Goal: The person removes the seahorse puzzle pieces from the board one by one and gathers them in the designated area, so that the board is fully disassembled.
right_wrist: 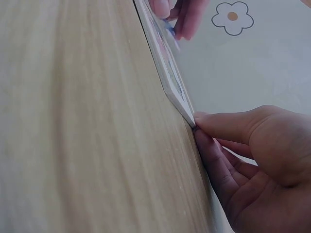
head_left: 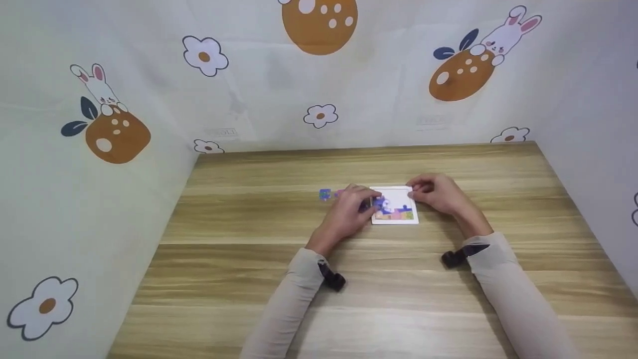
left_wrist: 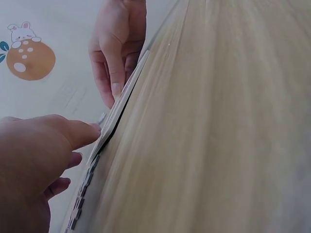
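The frame (head_left: 394, 222) lies on the table (head_left: 398, 279) between my hands, pieces fitted along its bottom and left, its upper right bare. My right hand (head_left: 439, 193) has thumb and forefinger nearly together, pinching the frame's edge near its far right corner. My left hand (head_left: 347, 209) reaches over the left edge, thumb and finger closed to a narrow gap on a blurred, tilted blue piece (right_wrist: 170, 27). That same hand stands in the way: it covers some of the frame's left side and partly hides the loose pieces (head_left: 325, 194) beside it. Black devices (head_left: 333, 279) sit at both my cuffs. Behind the table rises a cloth (head_left: 269, 114) printed with rabbits and flowers.
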`<state>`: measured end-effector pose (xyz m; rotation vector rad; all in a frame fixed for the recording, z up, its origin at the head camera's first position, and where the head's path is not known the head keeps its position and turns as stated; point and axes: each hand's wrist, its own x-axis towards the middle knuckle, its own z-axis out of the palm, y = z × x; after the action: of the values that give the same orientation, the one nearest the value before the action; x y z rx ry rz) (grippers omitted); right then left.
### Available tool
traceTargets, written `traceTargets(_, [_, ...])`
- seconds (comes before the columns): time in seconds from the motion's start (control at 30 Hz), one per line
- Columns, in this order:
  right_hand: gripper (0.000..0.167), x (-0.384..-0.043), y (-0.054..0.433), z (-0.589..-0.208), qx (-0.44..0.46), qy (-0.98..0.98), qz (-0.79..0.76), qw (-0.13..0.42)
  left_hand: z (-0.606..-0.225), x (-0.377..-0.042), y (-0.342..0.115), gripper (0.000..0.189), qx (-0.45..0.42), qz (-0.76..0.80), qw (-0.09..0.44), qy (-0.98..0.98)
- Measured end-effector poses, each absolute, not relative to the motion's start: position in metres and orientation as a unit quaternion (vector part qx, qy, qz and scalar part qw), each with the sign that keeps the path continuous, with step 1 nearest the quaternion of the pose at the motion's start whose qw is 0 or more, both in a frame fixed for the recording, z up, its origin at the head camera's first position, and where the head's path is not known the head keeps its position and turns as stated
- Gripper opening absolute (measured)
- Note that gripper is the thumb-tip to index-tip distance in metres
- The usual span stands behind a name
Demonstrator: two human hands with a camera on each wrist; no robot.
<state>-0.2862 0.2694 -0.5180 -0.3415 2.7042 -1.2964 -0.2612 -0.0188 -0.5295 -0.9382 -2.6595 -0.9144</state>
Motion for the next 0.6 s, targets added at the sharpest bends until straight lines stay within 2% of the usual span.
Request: traceTargets(0.6, [0.031, -0.285, 0.269, -0.516, -0.120, 0.894, -0.427, 0.059, -0.527, -0.254, -0.059, 0.032, -0.296, -0.361, 0.104, -0.878])
